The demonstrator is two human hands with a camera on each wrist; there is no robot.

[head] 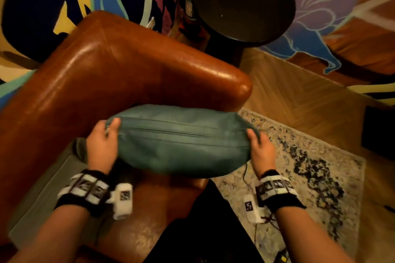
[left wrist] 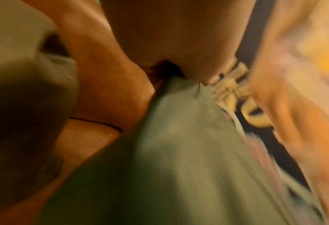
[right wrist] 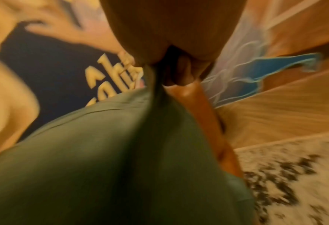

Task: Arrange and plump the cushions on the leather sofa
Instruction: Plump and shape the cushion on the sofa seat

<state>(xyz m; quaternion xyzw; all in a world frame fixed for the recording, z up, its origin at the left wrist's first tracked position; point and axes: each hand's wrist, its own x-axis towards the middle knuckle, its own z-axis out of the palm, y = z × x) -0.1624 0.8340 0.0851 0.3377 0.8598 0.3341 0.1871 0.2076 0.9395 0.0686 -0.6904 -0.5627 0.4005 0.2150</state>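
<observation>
A teal cushion (head: 181, 141) with a zip seam on top hangs in the air over the corner of the brown leather sofa (head: 119, 66). My left hand (head: 104, 143) grips its left end, thumb on top. My right hand (head: 259, 145) grips its right end the same way. In the left wrist view the cushion (left wrist: 179, 152) fills the lower middle below my left hand (left wrist: 169, 53), blurred. The right wrist view shows the cushion (right wrist: 111, 152) under my right hand (right wrist: 169, 38), also blurred. A grey-green cushion (head: 47, 188) lies on the sofa seat at lower left.
A round dark side table (head: 243, 2) stands beyond the sofa arm, with a bottle (head: 189, 2) beside it. A patterned pale rug (head: 299, 166) covers the wooden floor (head: 299, 92) at right. Colourful rugs lie at the back and far right. Thin cables trail near my right wrist.
</observation>
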